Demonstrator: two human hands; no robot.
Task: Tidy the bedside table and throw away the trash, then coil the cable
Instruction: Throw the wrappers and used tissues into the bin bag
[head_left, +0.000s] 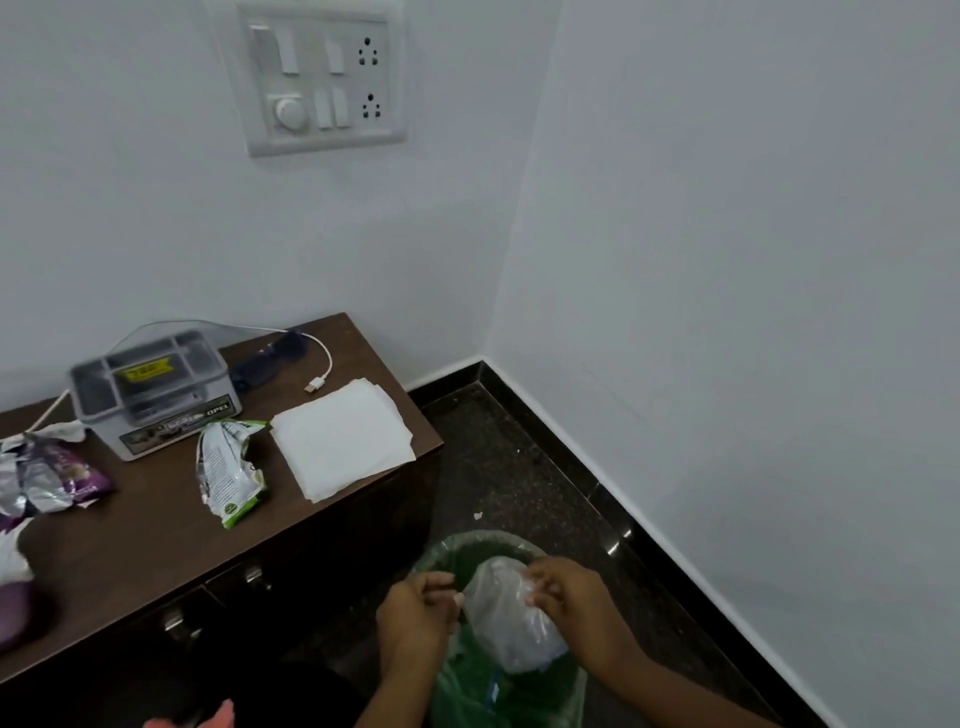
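Observation:
A bin lined with a green bag (470, 691) stands on the floor right of the brown bedside table (156, 540). My right hand (576, 603) grips a crumpled clear plastic bottle (511, 618) over the bin's mouth. My left hand (415, 613) is beside it at the bag's rim, fingers pinched; what it holds is unclear. On the table lie a green-white wrapper (228, 473), purple wrappers (52, 478), a stack of white tissues (343, 439) and a white USB cable (319, 371).
A grey plastic box (156, 395) and a dark object (270, 358) sit at the table's back. A switch panel (322, 78) hangs on the wall above. Dark granite floor (519, 467) fills the corner, with a small scrap on it.

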